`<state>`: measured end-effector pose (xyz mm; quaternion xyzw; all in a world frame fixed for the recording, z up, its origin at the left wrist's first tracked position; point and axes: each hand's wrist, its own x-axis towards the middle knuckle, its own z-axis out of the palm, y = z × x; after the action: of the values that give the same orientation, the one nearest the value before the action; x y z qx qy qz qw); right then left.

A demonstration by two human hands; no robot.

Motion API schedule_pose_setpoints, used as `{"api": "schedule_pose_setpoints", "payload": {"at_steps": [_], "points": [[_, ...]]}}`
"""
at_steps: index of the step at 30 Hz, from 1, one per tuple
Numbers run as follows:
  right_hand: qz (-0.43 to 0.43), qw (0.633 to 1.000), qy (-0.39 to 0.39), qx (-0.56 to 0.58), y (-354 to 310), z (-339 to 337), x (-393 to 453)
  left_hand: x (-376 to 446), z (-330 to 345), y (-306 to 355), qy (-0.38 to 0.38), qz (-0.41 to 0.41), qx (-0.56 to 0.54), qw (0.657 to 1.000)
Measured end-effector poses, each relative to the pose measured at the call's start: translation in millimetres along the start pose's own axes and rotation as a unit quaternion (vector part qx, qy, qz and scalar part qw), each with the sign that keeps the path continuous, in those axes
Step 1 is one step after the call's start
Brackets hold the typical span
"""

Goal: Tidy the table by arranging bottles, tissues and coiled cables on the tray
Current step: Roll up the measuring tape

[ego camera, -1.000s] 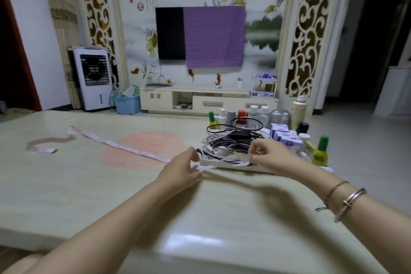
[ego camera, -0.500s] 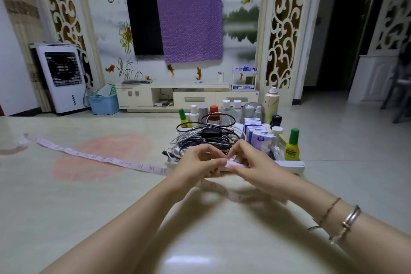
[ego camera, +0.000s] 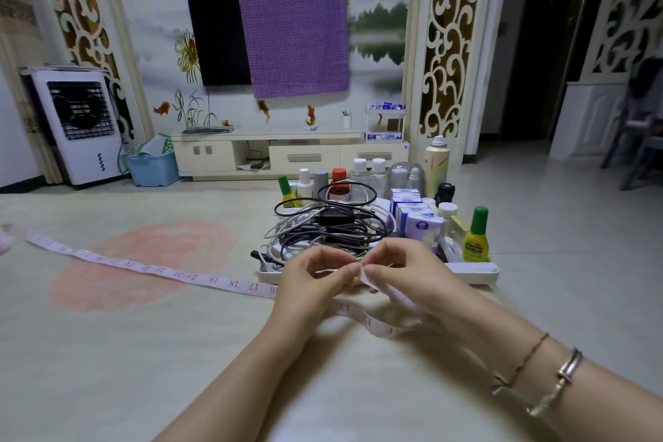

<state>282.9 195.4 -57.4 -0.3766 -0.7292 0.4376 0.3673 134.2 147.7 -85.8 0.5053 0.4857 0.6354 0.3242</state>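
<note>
Right now, pale pink numbered cloth tape measure (ego camera: pixel 201 278) trailing left across the table, its near end pinched between my left hand (ego camera: pixel 315 280) and right hand (ego camera: pixel 401 273), fingertips together, just before the white tray (ego camera: pixel 473 271) of coiled cables (ego camera: pixel 330 226).

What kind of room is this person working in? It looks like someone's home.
Most likely a home living room: a wall-mounted television half covered by a purple cloth, a low media cabinet beneath it, and a standing air cooler by the wall.
</note>
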Motion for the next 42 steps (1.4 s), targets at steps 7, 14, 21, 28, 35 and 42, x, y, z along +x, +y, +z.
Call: {"api": "schedule_pose_setpoints", "payload": {"at_steps": [7,14,21,28,35,42], "points": [[-0.020,0.995,0.052,0.077,-1,3,-6,-4,2,0,-0.048,-0.016,-0.020,0.999],[-0.072,0.997,0.021,0.006,-2,1,-6,-3,-4,1,-0.042,-0.116,-0.145,0.982],[-0.059,0.996,-0.067,-0.030,-9,-17,-3,-3,-8,1,-0.096,-0.146,-0.218,0.960],[-0.051,0.998,-0.020,-0.022,-7,-18,1,-6,-1,1,-0.095,-0.079,-0.130,0.984],[-0.039,0.999,-0.022,0.030,-3,-17,2,-6,-1,3,-0.095,-0.091,-0.100,0.986],[0.045,0.998,-0.022,0.048,-1,-23,7,-7,4,5,-0.053,0.011,0.024,0.998]]}}
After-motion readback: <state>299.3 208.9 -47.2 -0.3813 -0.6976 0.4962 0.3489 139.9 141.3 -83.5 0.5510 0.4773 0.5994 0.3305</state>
